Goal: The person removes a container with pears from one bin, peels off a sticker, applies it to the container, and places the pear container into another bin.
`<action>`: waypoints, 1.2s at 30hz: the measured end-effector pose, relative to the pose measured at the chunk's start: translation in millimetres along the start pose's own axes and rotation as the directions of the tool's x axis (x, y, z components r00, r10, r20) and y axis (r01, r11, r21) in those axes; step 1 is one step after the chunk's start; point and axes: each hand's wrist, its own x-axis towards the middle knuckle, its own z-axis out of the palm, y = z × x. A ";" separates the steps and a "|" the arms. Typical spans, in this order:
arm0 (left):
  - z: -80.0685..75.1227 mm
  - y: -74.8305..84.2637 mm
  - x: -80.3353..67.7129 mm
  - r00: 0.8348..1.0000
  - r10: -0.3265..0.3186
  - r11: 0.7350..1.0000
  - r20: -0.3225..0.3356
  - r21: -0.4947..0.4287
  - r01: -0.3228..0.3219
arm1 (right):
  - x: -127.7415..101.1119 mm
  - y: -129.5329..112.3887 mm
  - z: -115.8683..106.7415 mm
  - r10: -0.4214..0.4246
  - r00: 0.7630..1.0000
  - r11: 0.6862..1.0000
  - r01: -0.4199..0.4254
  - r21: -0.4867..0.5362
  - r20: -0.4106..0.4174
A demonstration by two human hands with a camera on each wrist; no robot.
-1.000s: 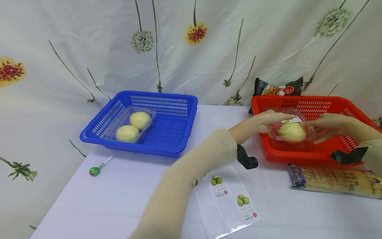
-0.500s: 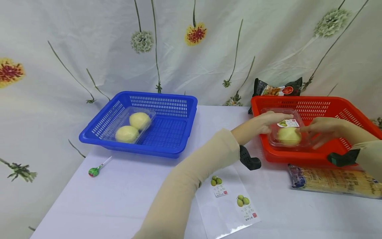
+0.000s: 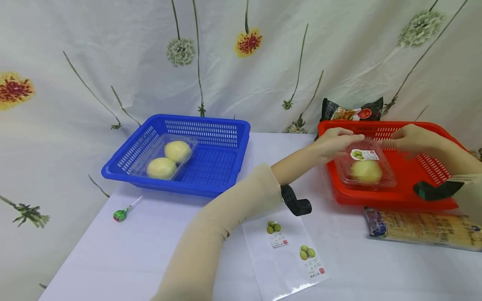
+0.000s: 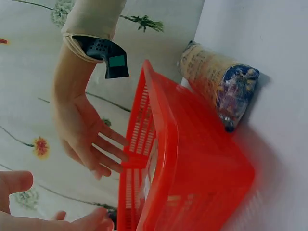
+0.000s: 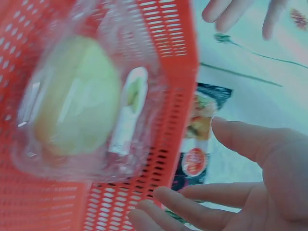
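Lying in the red slotted plastic basket (image 3: 433, 196), the clear plastic clamshell box holding one pale yellow round fruit (image 3: 364, 169) carries a small fruit label on its lid. Above its far end, the left hand (image 3: 335, 141) and right hand (image 3: 408, 140) hover apart with fingers spread and relaxed, gripping nothing. Behind the basket leans a black snack bag (image 3: 352, 110); in front lies a yellow noodle packet (image 3: 421, 229).

Bright even light, soft shadows; wrist views blurred, tinted, distorted.
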 end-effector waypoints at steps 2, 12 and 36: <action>-13.9 0.1 -4.1 0.998 0.064 0.998 0.022 -0.008 -0.064 | -1.0 -6.2 -2.8 -0.020 0.999 1.000 0.021 0.009 -0.032; -102.3 -4.1 -33.6 0.969 0.226 0.947 0.094 0.212 -0.242 | 7.6 -58.6 7.9 -0.155 0.983 0.983 0.163 0.081 -0.097; -223.3 -34.7 -102.7 0.970 0.239 0.867 -0.053 0.462 -0.188 | 57.4 -193.9 55.8 -0.369 0.929 0.865 0.356 0.354 -0.031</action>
